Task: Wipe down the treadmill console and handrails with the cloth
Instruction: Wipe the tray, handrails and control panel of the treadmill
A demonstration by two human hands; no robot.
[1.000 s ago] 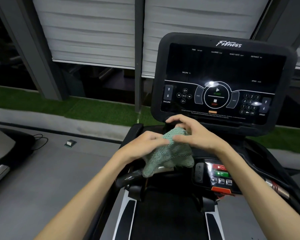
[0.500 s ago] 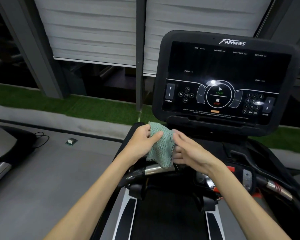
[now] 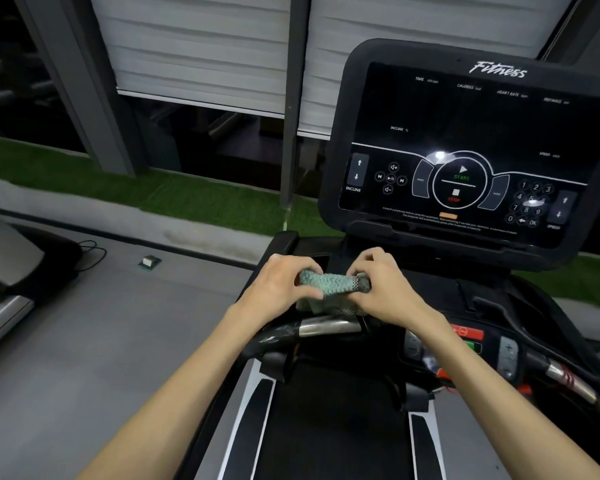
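A green knitted cloth (image 3: pixel 329 284) is bunched into a short roll between both hands, just above the treadmill's front ledge. My left hand (image 3: pixel 279 284) pinches its left end and my right hand (image 3: pixel 383 289) grips its right end. The black console (image 3: pixel 465 150) with its dark touch panel rises behind and to the right of the hands. A chrome-sleeved left handrail grip (image 3: pixel 326 327) runs just below the cloth. The right handrail grip (image 3: pixel 568 379) shows at the lower right, past my right forearm.
A lower control panel (image 3: pixel 471 344) with red and green buttons sits under my right wrist. The treadmill belt (image 3: pixel 333 427) lies below. Grey floor (image 3: pixel 101 341) spreads to the left, with a small box (image 3: pixel 149 262) and another machine's edge (image 3: pixel 4 271) with cables.
The cloth hung loose as a sheet from both hands; now it is gathered into a compact horizontal roll. My view has shifted left, so the console sits further right.
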